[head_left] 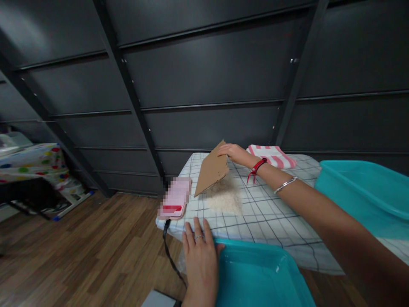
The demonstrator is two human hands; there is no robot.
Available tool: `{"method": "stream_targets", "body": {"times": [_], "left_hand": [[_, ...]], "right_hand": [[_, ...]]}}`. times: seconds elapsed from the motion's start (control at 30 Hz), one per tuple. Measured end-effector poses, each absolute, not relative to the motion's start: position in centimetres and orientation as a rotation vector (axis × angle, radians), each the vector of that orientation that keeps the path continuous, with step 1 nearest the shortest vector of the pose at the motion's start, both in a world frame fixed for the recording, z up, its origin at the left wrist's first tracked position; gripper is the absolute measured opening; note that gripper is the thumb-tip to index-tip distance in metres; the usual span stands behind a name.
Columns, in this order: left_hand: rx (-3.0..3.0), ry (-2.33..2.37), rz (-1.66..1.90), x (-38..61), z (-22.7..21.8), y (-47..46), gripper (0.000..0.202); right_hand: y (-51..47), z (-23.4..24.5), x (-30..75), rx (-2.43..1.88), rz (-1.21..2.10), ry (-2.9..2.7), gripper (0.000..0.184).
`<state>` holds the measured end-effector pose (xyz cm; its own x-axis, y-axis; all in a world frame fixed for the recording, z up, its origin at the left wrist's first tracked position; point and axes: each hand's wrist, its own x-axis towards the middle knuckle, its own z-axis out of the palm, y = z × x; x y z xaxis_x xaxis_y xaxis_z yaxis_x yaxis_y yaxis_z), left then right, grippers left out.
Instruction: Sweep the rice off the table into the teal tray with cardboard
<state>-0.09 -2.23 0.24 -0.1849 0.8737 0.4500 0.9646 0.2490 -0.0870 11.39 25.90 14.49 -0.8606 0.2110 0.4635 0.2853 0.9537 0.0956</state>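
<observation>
The cardboard sheet (211, 170) is standing tilted on the checked tablecloth (275, 213), with its lower edge meeting the pale grain pile (225, 198) at the pile's 11 o'clock side. The pile is lying loose on the cloth near the middle of the table.

Hazards, as judged from this layout:
- The grain is sitting loose, so a fast or uneven sweep of the sheet is likely to scatter it towards 9 o'clock, where the pink device (175, 198) and its black cable (169, 251) are resting at the table edge above the wooden floor (96, 247).
- The sheet is looking creased, and a bent lower edge is likely to be letting grains slip under it.
- The cloth is hanging free at 6 o'clock, so pressure there may be dragging it and shifting the pile.

Grip:
- Your right hand (234, 153) is closing over the sheet's top edge at 12 o'clock, fingers curled narrowly on it.
- Your left hand (200, 251) is lying flat and spread on the cloth edge at 7 o'clock, holding nothing, just beside the rim of the near teal tub (249, 246).

A second teal tub (361, 192) is standing at 3 o'clock, and a striped cloth (275, 155) is lying at 1 o'clock.
</observation>
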Motion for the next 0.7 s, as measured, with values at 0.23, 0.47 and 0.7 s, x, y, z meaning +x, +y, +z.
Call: {"method": "stream_targets", "body": {"times": [0.23,0.47,0.7], "left_hand": [[-1.666,-2.151,-0.342,0.0,-0.5,-2.1,0.050],[-1.634,-2.189,-0.359,0.7,-0.3,-2.0,0.051],[-1.616,-2.174,-0.320,0.6,0.4,-1.9,0.051]], "right_hand": [[24.6,13.6,9.2,-0.292,-0.150,-2.725,0.039],[25.4,14.4,12.6,-0.352,-0.188,-2.653,0.041],[25.1,13.7,11.0,-0.623,-0.352,-2.651,0.036]]}}
